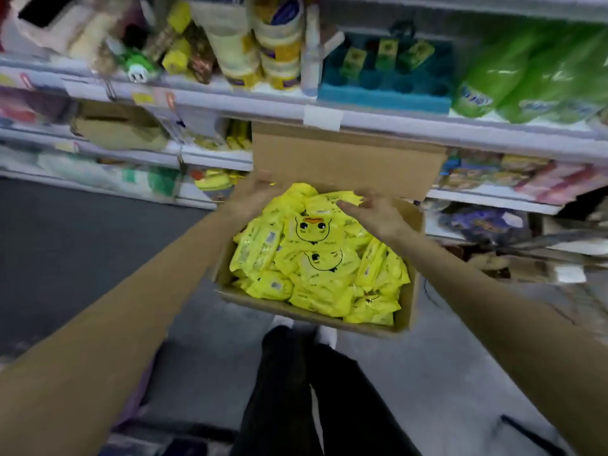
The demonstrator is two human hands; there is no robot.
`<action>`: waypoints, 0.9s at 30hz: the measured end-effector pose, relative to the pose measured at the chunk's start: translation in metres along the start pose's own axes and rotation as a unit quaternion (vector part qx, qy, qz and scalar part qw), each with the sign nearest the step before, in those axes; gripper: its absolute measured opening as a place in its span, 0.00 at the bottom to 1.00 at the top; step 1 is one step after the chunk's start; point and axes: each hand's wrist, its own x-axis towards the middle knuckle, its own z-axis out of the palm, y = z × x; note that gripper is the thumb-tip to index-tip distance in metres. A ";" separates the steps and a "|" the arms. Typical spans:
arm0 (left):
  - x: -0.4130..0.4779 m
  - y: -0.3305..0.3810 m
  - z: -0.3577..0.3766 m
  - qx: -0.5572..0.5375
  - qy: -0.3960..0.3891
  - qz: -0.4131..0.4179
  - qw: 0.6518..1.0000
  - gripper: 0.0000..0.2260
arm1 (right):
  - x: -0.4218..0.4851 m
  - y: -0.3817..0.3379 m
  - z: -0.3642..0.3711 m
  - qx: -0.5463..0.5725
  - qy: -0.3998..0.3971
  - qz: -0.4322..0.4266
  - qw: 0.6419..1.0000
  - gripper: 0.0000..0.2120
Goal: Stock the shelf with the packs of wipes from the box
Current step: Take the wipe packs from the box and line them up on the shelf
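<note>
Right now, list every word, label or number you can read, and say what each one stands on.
No text is legible; the frame is motion-blurred.
Yellow duck-face wipe packs: small dark print, too blurred to read.
Green plastic bags: pale lettering, too blurred to read.
White shelf-edge tags: nothing readable.

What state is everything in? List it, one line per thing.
Box: open, flap standing up, nearly full.
Packs of wipes: heaped loose in the box.
Left hand: at the heap's far left edge; grip too blurred to tell.
Right hand: over the far packs, fingers reaching left; grip unclear.
Shelf: stocked with other goods.
</note>
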 end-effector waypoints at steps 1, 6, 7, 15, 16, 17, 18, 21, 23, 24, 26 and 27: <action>0.008 -0.020 0.003 0.004 -0.003 -0.022 1.000 0.17 | 0.007 0.015 0.010 0.008 -0.018 0.020 1.000 0.31; 0.037 -0.107 0.026 0.000 -0.044 -0.135 0.990 0.22 | 0.047 0.082 0.053 0.076 -0.018 0.112 0.991 0.32; 0.043 -0.119 0.030 -0.015 -0.043 -0.146 0.988 0.21 | 0.055 0.092 0.060 0.094 -0.011 0.129 0.987 0.32; 0.091 -0.172 0.055 -0.067 -0.058 -0.149 0.985 0.22 | 0.106 0.131 0.113 0.214 0.052 0.217 0.951 0.32; 0.093 -0.175 0.058 -0.057 -0.076 -0.145 0.985 0.23 | 0.109 0.131 0.119 0.231 0.064 0.228 0.944 0.33; 0.092 -0.178 0.059 -0.056 -0.092 -0.141 0.984 0.24 | 0.109 0.129 0.124 0.251 0.075 0.239 0.935 0.34; 0.092 -0.182 0.061 -0.055 -0.105 -0.142 0.983 0.26 | 0.111 0.127 0.129 0.275 0.087 0.250 0.924 0.36; 0.095 -0.189 0.064 -0.059 -0.128 -0.137 0.980 0.28 | 0.120 0.117 0.143 0.356 0.136 0.259 0.887 0.38; 0.097 -0.189 0.064 -0.071 -0.142 -0.141 0.977 0.28 | 0.124 0.109 0.150 0.408 0.166 0.243 0.865 0.40; 0.097 -0.188 0.064 -0.073 -0.154 -0.144 0.975 0.27 | 0.125 0.106 0.152 0.424 0.184 0.234 0.855 0.40; 0.099 -0.185 0.062 -0.062 -0.161 -0.146 0.974 0.26 | 0.124 0.098 0.151 0.433 0.213 0.212 0.850 0.30; 0.101 -0.184 0.060 -0.054 -0.148 -0.142 0.977 0.25 | 0.122 0.095 0.149 0.425 0.218 0.195 0.856 0.21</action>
